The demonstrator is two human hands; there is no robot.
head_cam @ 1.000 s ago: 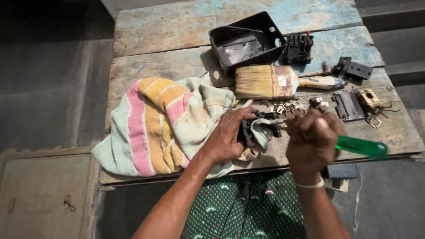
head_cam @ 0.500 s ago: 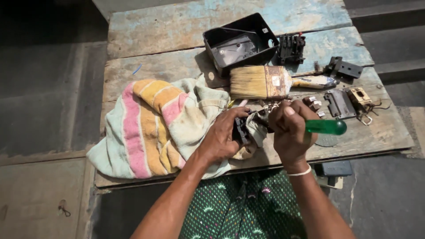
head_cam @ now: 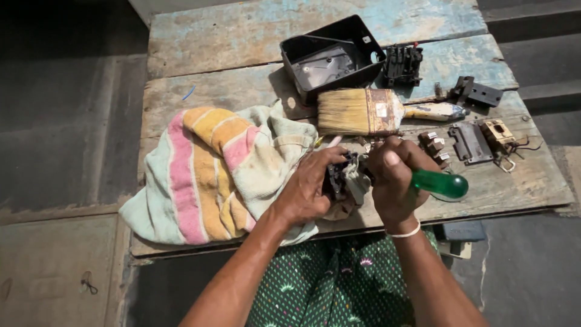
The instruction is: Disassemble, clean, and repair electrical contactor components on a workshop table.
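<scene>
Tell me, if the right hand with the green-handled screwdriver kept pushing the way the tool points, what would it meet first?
The right hand aims the green-handled screwdriver leftward, so it would probably first meet the small dark plastic part gripped by the left hand; the tip is hidden, so contact may already exist.

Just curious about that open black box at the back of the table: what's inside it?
The black box lies tilted with its open side toward the camera. Inside, a greyish flat plate shows against the bottom. The near wall hides the lower corner, so anything there cannot be seen.
</scene>
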